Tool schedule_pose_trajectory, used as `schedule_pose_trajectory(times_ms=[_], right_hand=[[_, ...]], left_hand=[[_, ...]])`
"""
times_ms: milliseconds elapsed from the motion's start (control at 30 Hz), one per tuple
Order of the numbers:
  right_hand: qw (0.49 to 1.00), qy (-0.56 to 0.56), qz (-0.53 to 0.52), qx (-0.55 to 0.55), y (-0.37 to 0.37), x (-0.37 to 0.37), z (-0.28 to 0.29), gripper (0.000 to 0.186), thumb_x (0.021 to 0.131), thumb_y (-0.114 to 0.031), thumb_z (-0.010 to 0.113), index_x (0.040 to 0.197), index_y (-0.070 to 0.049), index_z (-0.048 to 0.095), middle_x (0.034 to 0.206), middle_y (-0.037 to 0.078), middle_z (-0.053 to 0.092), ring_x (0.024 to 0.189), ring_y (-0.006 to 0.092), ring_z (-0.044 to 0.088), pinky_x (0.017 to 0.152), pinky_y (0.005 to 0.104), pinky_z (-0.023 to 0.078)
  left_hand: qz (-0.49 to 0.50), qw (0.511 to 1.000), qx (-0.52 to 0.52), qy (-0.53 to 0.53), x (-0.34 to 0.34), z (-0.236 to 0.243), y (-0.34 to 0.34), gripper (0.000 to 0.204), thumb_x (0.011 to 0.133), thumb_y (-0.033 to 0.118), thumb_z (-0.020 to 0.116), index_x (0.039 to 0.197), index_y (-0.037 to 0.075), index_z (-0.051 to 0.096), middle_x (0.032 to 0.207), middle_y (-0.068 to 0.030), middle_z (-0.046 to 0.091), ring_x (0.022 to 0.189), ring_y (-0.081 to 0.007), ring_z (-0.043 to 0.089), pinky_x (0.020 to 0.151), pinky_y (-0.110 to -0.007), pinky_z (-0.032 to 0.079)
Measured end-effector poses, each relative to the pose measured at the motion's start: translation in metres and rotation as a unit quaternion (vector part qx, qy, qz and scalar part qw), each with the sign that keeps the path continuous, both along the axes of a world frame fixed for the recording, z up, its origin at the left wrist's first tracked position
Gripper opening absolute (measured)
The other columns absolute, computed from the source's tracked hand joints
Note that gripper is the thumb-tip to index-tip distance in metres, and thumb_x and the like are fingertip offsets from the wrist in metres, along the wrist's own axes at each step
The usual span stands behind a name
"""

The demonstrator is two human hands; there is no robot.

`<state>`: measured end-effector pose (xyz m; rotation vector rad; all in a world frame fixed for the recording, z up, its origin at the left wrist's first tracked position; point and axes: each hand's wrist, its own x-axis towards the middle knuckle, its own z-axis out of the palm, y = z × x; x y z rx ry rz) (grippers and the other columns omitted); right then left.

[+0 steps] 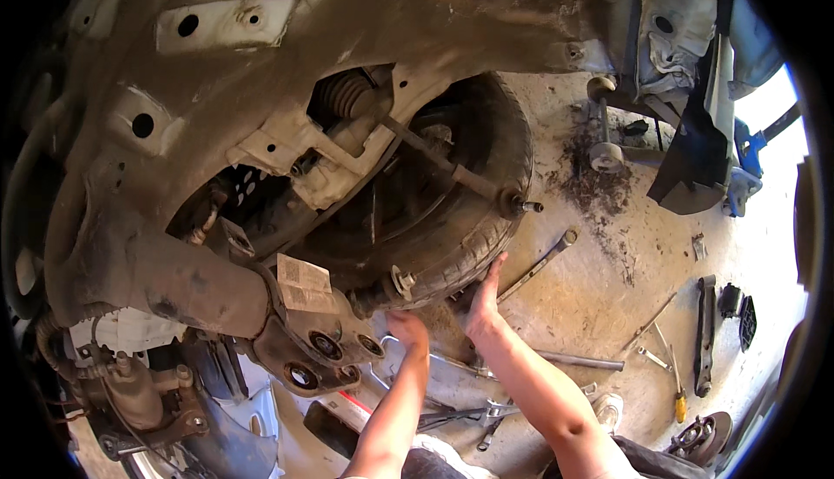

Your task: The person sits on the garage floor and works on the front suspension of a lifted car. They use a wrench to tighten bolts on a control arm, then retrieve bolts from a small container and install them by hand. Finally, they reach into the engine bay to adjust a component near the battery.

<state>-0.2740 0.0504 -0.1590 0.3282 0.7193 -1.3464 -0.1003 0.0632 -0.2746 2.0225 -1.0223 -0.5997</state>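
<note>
A large black tire [512, 140] on a dark wheel stands behind a brown metal subframe [382, 10]. My right hand [484, 307] grips the near edge of the tire, one digit stretched along the tread and the rest hidden beneath it. Beneath the tire's lower edge is my left hand [407, 329], close to a bolt with a washer [402, 282]; its fingers are mostly hidden. Across the front of the wheel runs a metal rod with a threaded end [476, 182]. A thick suspension arm with bushings [326, 344] lies left of my left hand.
A long-handled wrench [540, 264] lies right of the tire, a metal bar [578, 361] nearer. Farther right are a yellow-handled screwdriver [679, 405], a black metal arm [704, 336] and a wheel hub [702, 437]. Dark dirt [599, 179] covers part of the floor beside a blue stand [745, 171].
</note>
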Motion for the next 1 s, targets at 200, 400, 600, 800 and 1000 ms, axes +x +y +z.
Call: schedule_pose_trajectory(times_ms=[200, 400, 600, 800, 1000], right_hand=[[1.000, -0.014, 0.023, 0.001, -0.005, 0.012, 0.008, 0.119, 0.067, -0.095, 0.029, 0.152, -0.012, 0.024, 0.156, 0.010, 0.028, 0.140, 0.0290, 0.029, 0.114, 0.0433, 0.025], [0.999, 0.000, 0.047, -0.011, -0.005, 0.008, 0.027, 0.120, 0.068, -0.096, 0.023, 0.153, -0.011, 0.018, 0.158, 0.009, 0.022, 0.142, 0.0273, 0.027, 0.115, 0.0424, 0.022], [0.999, -0.009, 0.034, -0.041, -0.001, 0.004, 0.027, 0.114, 0.074, -0.091, 0.023, 0.153, -0.011, 0.015, 0.158, 0.009, 0.021, 0.145, 0.0286, 0.020, 0.117, 0.0474, 0.018], [0.999, -0.008, 0.034, -0.037, -0.003, 0.002, 0.032, 0.114, 0.074, -0.091, 0.022, 0.153, -0.010, 0.019, 0.158, 0.010, 0.023, 0.143, 0.0281, 0.024, 0.117, 0.0455, 0.019], [0.999, -0.033, 0.011, -0.015, -0.004, 0.005, 0.012, 0.114, 0.073, -0.091, 0.024, 0.152, -0.009, 0.023, 0.157, 0.010, 0.024, 0.143, 0.0286, 0.025, 0.117, 0.0439, 0.019]], left_hand=[[-0.417, 0.828, 0.079, -0.367, 0.011, -0.046, -0.049, 0.064, 0.091, 0.032, 0.052, 0.147, 0.006, 0.034, 0.154, -0.0160, 0.028, 0.143, -0.0401, 0.019, 0.118, -0.052, 0.014], [-0.457, 0.769, 0.150, -0.421, 0.028, -0.080, -0.104, 0.061, 0.092, 0.030, 0.051, 0.146, 0.006, 0.035, 0.153, -0.0150, 0.031, 0.141, -0.0405, 0.022, 0.117, -0.050, 0.016], [-0.456, 0.761, 0.192, -0.420, 0.027, -0.083, -0.110, 0.057, 0.093, 0.027, 0.049, 0.144, 0.004, 0.035, 0.150, -0.0183, 0.033, 0.138, -0.0413, 0.026, 0.115, -0.050, 0.019], [-0.457, 0.766, 0.197, -0.407, 0.022, -0.067, -0.114, 0.054, 0.094, 0.023, 0.048, 0.142, 0.001, 0.036, 0.147, -0.0215, 0.035, 0.136, -0.0420, 0.029, 0.113, -0.049, 0.023], [-0.434, 0.818, 0.178, -0.333, -0.011, -0.022, -0.092, 0.051, 0.095, 0.020, 0.046, 0.140, -0.002, 0.037, 0.145, -0.0248, 0.037, 0.134, -0.0428, 0.033, 0.112, -0.049, 0.026]])
